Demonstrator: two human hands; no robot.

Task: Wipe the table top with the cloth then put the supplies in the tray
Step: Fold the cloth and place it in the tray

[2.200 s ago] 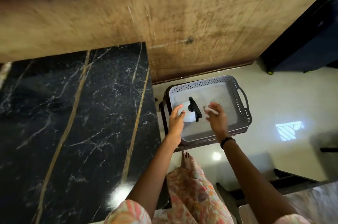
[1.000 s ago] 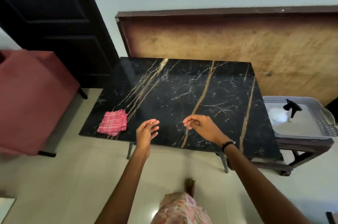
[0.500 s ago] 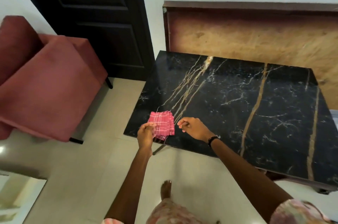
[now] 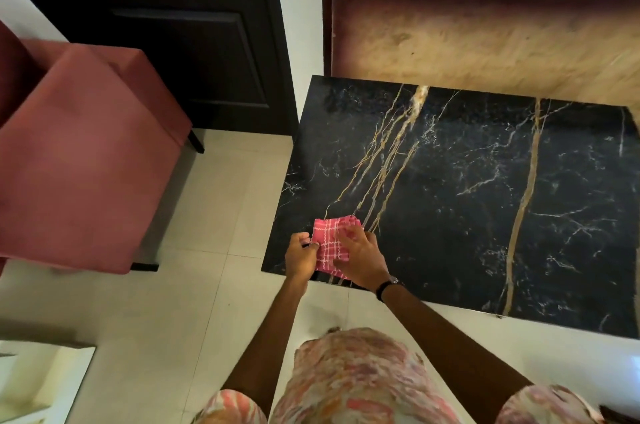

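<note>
A: Head view: black marble table [image 4: 485,198], and a pink checked cloth [image 4: 329,243] at its near left corner.

B: Hands?

A: Left hand [image 4: 300,259] pinches the cloth's left edge; right hand [image 4: 360,259] lies on it, fingers loosely bent.

B: Step?

A: Picking it up, I'd judge. Next: lift and carry it to the tray, which is out of view.
</note>
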